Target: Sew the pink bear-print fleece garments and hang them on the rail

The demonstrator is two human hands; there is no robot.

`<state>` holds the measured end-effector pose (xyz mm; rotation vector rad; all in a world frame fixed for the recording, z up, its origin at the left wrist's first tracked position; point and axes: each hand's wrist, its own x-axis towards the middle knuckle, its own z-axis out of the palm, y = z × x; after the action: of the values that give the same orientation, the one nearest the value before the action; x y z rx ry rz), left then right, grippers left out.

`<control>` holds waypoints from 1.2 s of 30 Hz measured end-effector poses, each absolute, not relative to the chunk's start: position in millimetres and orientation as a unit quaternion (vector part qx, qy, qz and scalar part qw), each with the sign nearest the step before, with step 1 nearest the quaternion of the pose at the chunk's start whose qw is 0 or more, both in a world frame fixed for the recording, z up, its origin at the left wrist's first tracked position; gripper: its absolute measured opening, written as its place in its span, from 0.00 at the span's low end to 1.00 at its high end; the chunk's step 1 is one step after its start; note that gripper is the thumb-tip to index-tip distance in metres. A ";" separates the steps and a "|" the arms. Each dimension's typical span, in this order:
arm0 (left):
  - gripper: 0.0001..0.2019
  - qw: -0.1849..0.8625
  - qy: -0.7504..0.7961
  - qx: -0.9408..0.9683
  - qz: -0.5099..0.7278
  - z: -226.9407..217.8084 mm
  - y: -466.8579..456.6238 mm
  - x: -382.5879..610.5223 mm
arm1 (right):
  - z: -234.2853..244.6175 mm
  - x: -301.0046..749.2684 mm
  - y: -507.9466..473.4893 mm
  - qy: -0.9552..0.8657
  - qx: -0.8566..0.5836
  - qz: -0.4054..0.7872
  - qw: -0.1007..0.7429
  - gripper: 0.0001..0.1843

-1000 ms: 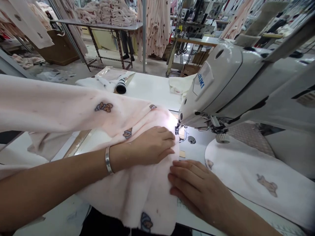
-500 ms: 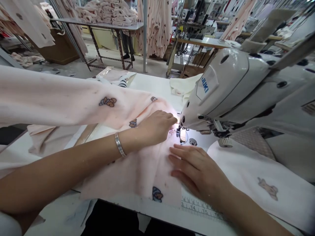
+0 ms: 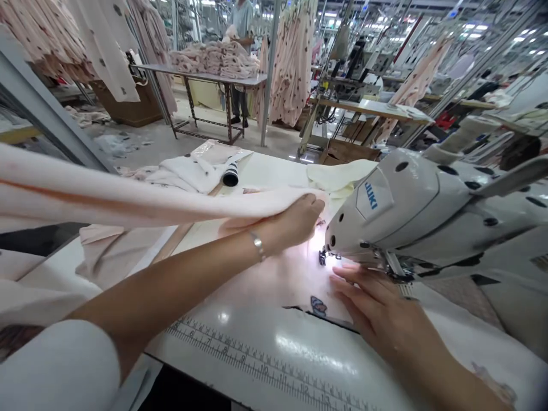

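My left hand [image 3: 299, 221], a bracelet at its wrist, is closed on a fold of pale pink printed fabric [image 3: 205, 206] behind and left of the needle. The fabric stretches away to the left edge of view. My right hand [image 3: 377, 297] lies with outstretched fingers on the same cloth, just right of the presser foot [image 3: 322, 257]. The white sewing machine [image 3: 402, 200] lights the cloth around its foot. A printed blue-and-brown figure [image 3: 318, 306] shows near the cloth's front edge. The needle itself is too small to make out.
A ruler scale [image 3: 261, 365] runs along the front of the white machine table [image 3: 240, 319]. A striped roll [image 3: 230, 174] and cream cloth [image 3: 342, 174] lie behind. Farther back, a person [image 3: 242, 57] stands at a table stacked with pink pieces [image 3: 214, 60]. A metal post [image 3: 270, 74] rises beyond.
My left hand has gathered and lifted the fabric, and the cloth's front edge has moved back, uncovering the ruler. My right hand stays flat beside the foot. The view has tilted up.
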<state>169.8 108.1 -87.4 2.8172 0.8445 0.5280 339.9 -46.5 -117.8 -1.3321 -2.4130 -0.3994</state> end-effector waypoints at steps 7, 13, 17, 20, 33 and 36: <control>0.06 0.094 0.244 0.957 0.126 -89.5 12.7 106.3 | -120.0 309.0 -54.1 -0.874 -0.454 -0.016 0.174 0.12; 0.14 0.077 0.192 0.957 0.204 -95.8 22.8 104.6 | -119.5 308.4 -55.0 -0.869 -0.473 -0.016 0.141 0.15; 0.13 0.025 0.160 0.968 0.193 -102.1 19.7 106.7 | -115.5 306.1 -55.4 -0.865 -0.471 -0.015 0.171 0.11; 0.10 -0.009 0.146 0.974 0.175 -111.9 13.4 105.2 | -113.2 302.5 -55.5 -0.854 -0.469 -0.016 0.227 0.08; 0.14 0.103 0.185 0.967 0.138 -111.1 8.8 99.7 | -122.5 291.9 -56.5 -0.876 -0.411 -0.025 0.252 0.05; 0.12 0.100 0.222 0.960 0.138 -114.3 7.0 101.9 | -121.3 293.8 -56.8 -0.868 -0.436 0.007 0.236 0.06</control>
<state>101.9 7.0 -114.3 2.8372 0.6561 0.4083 293.8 -56.8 -121.3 -1.1965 -2.3820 0.0196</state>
